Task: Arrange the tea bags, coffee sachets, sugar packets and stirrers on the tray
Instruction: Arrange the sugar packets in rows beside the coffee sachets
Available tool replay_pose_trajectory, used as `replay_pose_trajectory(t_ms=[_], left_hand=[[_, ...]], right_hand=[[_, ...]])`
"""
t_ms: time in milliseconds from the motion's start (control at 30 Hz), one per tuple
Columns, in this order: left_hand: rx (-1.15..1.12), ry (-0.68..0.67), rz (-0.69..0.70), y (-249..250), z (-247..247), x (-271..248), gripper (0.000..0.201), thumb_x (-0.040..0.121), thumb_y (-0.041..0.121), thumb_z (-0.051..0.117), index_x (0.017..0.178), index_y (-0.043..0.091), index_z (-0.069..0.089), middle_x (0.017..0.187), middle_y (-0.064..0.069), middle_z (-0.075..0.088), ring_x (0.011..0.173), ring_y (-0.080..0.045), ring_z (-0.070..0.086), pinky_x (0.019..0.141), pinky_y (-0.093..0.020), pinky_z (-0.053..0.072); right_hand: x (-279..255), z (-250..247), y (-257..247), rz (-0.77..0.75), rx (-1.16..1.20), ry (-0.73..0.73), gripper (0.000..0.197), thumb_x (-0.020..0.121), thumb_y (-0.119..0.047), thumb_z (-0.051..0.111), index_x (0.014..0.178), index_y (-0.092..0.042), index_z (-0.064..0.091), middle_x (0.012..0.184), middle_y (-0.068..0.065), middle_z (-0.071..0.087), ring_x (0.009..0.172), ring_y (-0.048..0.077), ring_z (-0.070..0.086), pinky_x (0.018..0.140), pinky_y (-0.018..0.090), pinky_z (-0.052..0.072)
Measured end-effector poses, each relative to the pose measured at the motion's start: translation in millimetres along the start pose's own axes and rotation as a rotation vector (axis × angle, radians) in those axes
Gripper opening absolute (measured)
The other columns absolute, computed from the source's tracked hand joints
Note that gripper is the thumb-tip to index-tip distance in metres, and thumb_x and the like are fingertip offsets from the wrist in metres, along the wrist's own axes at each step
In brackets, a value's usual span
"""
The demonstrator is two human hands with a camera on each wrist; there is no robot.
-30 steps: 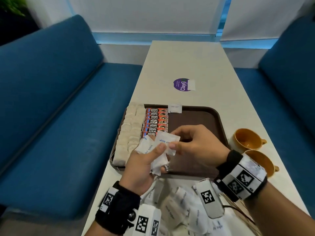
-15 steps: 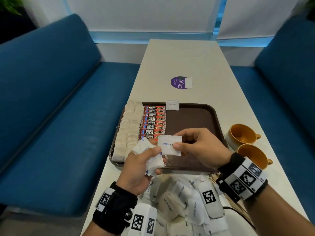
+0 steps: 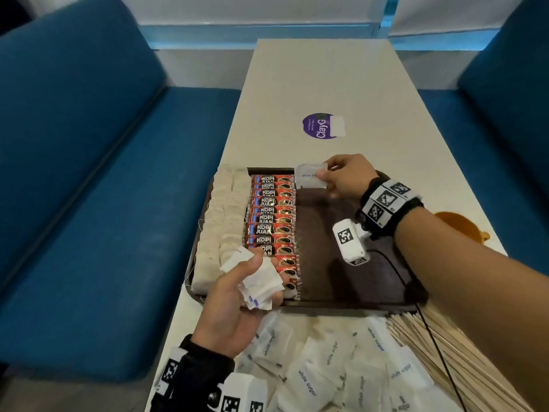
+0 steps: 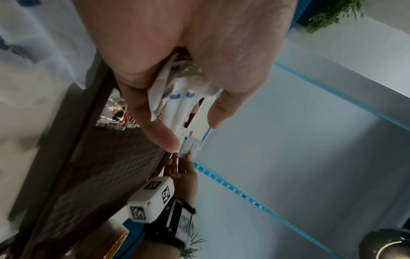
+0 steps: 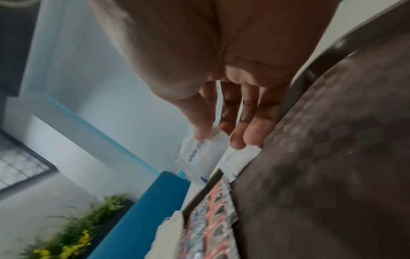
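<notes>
On the brown tray [image 3: 341, 263] lie a column of tea bags [image 3: 219, 221] at the left and a column of red coffee sachets [image 3: 273, 221] beside it. My right hand [image 3: 322, 175] pinches one white sugar packet [image 3: 310, 176] at the tray's far edge, just right of the sachets. In the right wrist view this packet [image 5: 199, 157] hangs just above another packet [image 5: 239, 159] that lies flat on the tray. My left hand [image 3: 267, 278] grips a bunch of sugar packets [image 3: 261, 283] over the tray's near left corner. In the left wrist view the bunch [image 4: 179, 105] sits between thumb and fingers.
Loose sugar packets [image 3: 320, 370] are heaped on the table in front of the tray. Wooden stirrers [image 3: 430, 337] lie at the near right. An orange cup [image 3: 457, 224] shows behind my right forearm. Blue benches flank the table; a purple sticker [image 3: 322, 126] lies beyond the tray.
My right hand drew one sugar packet from the bunch in my left hand and carried it away to the tray's far edge. The left hand stayed near the tray's near left corner.
</notes>
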State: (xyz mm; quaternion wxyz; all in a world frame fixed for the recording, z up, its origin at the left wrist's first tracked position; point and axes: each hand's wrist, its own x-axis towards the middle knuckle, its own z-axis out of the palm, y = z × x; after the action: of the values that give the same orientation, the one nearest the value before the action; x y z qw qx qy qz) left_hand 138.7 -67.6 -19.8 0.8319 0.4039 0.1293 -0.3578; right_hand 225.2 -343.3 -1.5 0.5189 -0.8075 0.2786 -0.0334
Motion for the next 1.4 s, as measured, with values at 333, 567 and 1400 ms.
replay_pose_trajectory(t_ms=[333,567,1400], left_hand=[[0.069,-0.018,0.002,-3.3,1.2,5.2,0.037,0.08,0.013,0.073,0.116,0.007,0.065,0.105,-0.022,0.066,0.085,-0.034,0.069,0.05,-0.034,0.055],[0.068,-0.054,0.031,-4.5,1.4,7.4,0.038,0.083,0.01,0.072,0.119,0.005,0.062,0.096,-0.022,0.065,0.082,-0.035,0.07,0.051,-0.035,0.055],[0.187,-0.19,0.141,-2.3,18.7,-21.2,0.051,0.082,0.004,0.07,0.131,-0.001,0.061,0.111,-0.025,0.066,0.085,-0.034,0.068,0.055,-0.035,0.057]], right_hand=[[62.0,20.0,19.0,0.019,-0.24,0.053,0.018,0.084,-0.027,0.084,0.078,-0.021,0.068,0.087,0.006,0.072,0.084,0.025,0.067,0.091,0.046,0.06],[59.3,18.5,13.4,0.087,-0.229,0.087,0.021,0.084,-0.02,0.085,0.083,-0.014,0.065,0.085,0.012,0.075,0.073,0.028,0.077,0.076,0.04,0.065],[-136.6,-23.8,-42.0,-0.372,-0.022,-0.27,0.015,0.089,-0.027,0.079,0.093,-0.014,0.073,0.082,0.005,0.077,0.07,0.017,0.071,0.064,0.026,0.053]])
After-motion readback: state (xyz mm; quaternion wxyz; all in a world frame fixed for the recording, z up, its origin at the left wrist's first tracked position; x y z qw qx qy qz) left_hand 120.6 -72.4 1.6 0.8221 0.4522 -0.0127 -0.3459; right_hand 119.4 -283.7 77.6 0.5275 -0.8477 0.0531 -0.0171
